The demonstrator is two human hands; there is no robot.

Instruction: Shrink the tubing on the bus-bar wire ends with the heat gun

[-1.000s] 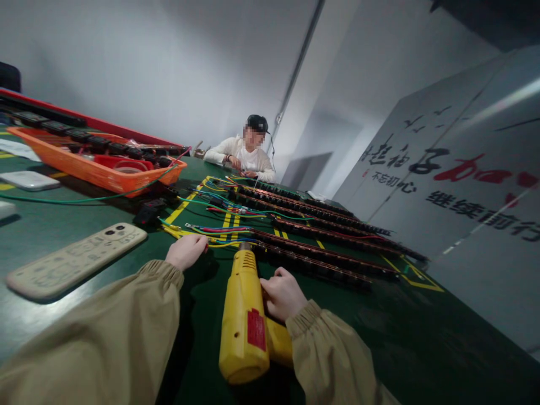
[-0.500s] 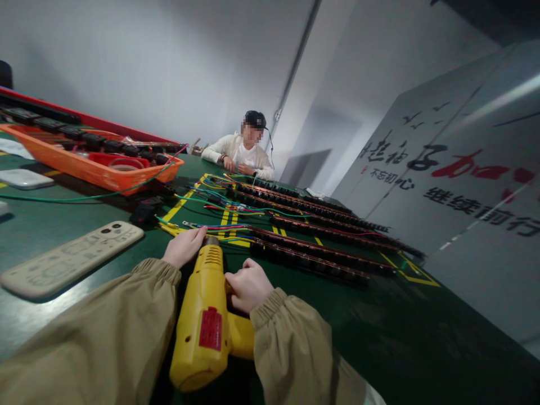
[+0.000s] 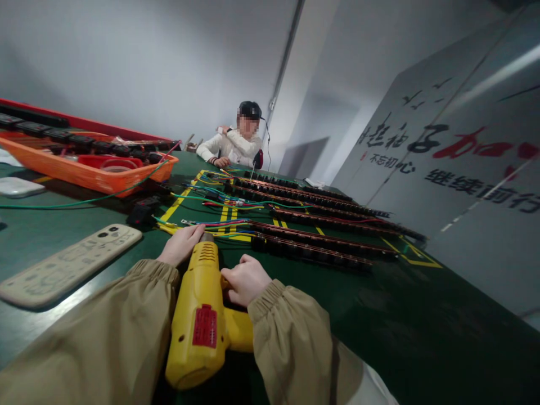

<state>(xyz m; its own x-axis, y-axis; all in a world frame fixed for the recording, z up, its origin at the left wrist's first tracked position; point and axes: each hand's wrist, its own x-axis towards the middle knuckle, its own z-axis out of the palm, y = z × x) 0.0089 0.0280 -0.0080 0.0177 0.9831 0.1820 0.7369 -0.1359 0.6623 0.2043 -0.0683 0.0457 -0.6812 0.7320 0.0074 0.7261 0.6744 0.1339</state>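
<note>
A yellow heat gun (image 3: 198,315) lies in front of me with its nozzle pointing away. My right hand (image 3: 248,279) is closed at its trigger and handle, the fingers curled in. My left hand (image 3: 180,246) is just left of the nozzle, its fingers pressed together over the thin coloured wires (image 3: 236,232); the fingertips' hold is partly hidden. Those wires run right into a long dark strip with copper-coloured bars (image 3: 312,253). Yellow wire ends (image 3: 166,225) show beyond my left hand.
Several more strips (image 3: 329,219) lie across the green table (image 3: 379,315). Left are a phone in a beige case (image 3: 76,264), an orange basket (image 3: 113,183) of dark parts, a white case (image 3: 21,187) and a black block (image 3: 143,212). A person (image 3: 236,147) sits opposite.
The person opposite has raised one arm across the chest towards the shoulder. My view has shifted slightly; my hands and the heat gun keep nearly the same position.
</note>
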